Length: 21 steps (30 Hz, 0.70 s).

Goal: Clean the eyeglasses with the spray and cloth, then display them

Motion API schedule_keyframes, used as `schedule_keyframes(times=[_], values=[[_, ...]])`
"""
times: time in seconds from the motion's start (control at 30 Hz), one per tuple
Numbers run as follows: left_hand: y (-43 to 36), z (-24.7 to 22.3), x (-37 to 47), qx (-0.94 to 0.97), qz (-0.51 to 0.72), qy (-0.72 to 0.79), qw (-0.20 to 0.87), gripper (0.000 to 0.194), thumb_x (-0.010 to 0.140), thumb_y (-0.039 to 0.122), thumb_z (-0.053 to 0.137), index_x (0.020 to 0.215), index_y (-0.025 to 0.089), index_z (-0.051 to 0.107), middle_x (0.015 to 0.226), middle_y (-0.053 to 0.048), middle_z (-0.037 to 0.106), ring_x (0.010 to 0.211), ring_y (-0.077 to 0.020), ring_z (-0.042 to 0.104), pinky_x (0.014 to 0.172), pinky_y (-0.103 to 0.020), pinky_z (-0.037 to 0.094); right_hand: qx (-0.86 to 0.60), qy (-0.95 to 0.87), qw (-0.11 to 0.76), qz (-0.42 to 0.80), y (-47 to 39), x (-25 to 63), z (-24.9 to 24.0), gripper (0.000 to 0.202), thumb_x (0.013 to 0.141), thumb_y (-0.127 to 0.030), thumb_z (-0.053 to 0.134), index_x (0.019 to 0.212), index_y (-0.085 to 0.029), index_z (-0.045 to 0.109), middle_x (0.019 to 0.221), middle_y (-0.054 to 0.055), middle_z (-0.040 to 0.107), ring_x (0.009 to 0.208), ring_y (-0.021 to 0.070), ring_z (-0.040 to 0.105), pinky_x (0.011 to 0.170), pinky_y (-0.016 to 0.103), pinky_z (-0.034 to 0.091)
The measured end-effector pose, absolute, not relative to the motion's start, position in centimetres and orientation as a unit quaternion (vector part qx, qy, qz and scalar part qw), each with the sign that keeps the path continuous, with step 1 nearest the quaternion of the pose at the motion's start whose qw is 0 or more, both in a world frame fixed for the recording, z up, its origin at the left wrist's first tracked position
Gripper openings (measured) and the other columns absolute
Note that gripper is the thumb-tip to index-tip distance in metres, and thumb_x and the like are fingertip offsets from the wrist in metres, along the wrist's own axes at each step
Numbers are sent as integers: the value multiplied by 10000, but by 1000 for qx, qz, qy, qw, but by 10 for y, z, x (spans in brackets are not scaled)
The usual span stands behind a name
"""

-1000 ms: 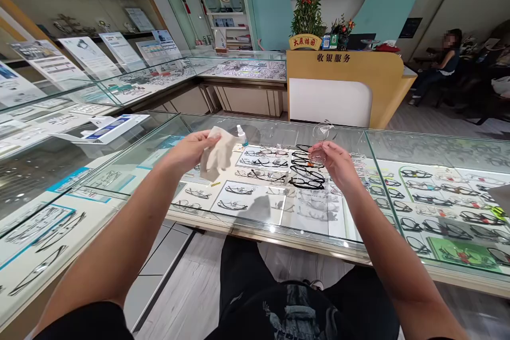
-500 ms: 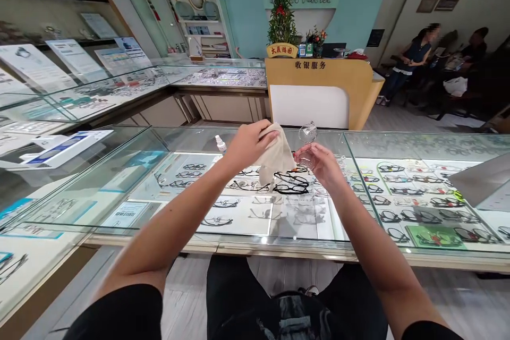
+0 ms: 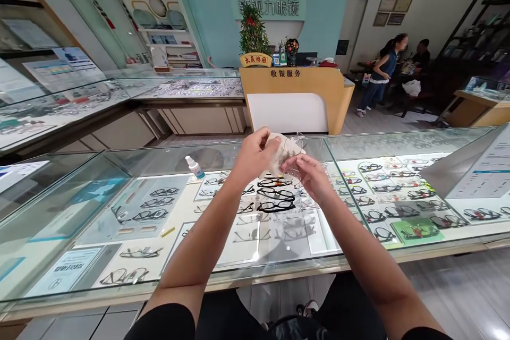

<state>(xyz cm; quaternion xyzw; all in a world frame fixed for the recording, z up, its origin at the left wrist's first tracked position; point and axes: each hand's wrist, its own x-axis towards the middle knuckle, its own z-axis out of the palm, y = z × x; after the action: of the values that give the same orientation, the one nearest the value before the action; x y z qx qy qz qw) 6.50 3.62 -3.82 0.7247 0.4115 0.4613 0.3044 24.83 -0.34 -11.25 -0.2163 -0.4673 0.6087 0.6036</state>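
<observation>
Optician's shop: glass surface (image 3: pixel 119 170) in the foreground, frames laid in rows beneath the pane, further cases along the left wall, cashier desk (image 3: pixel 295 95) behind, people seated and standing far right.

Item 1, left: spray bottle (image 3: pixel 195 167), upright on the glass, well apart from both hands. A second ago it stood just beyond the left hand; the view has swung right and the hand has moved away from it.

Item 2, centre: left hand (image 3: pixel 255 156), closed around a pale cloth (image 3: pixel 279 150), pinched between thumb and fingers. One second ago this hand hung well left of the other with the cloth dangling loose; half a second ago it was halfway across. Now the cloth is bunched and pressed against the glasses.

Item 3, centre right: glasses (image 3: pixel 294 155), clear and rimless-looking, held above the glass, not resting on it. One lens shows above the cloth, the other just below it; the exact frame outline is hard to read.

Item 4, right: right hand (image 3: pixel 311 175), fingers closed on the lower part of the glasses, raised slightly and drawn toward the other hand.

Reading: the gap between cloth and lens has closed, so wiping appears to be starting or under way.
</observation>
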Motion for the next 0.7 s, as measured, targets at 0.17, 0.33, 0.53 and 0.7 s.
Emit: schedule_keyframes(times=[0.17, 0.33, 0.53, 0.7], values=[[40, -43, 62, 686, 485, 408, 357, 339, 989, 507, 689, 857, 235, 536, 738, 30, 575, 653, -141, 482, 600, -279, 345, -251, -482, 609, 578, 3, 248, -114, 399, 790, -631, 984, 862, -257, 864, 967, 30, 859, 967, 196, 788, 1037, 378, 620], [39, -39, 55, 667, 514, 437, 316, 346, 1048, 442, 659, 839, 239, 473, 750, 33, 546, 680, -139, 478, 627, -274, 350, -289, -513, 590, 554, 15, 238, -94, 447, 769, -679, 967, 874, -256, 868, 978, 42, 867, 949, 207, 784, 1029, 394, 615], [44, -38, 46, 652, 565, 421, 280, 317, 1093, 374, 619, 854, 241, 459, 763, 33, 514, 697, -143, 463, 648, -281, 355, -331, -632, 528, 461, 32, 225, -59, 436, 868, -664, 864, 853, -230, 830, 927, 45, 827, 939, 218, 722, 978, 381, 561], [47, -40, 48, 648, 586, 343, 345, 419, 1071, 537, 679, 874, 253, 443, 794, 32, 554, 686, -140, 548, 645, -274, 452, -341, -665, 511, 425, 43, 212, -56, 408, 920, -622, 793, 837, -223, 775, 877, 27, 781, 897, 214, 678, 926, 371, 514]])
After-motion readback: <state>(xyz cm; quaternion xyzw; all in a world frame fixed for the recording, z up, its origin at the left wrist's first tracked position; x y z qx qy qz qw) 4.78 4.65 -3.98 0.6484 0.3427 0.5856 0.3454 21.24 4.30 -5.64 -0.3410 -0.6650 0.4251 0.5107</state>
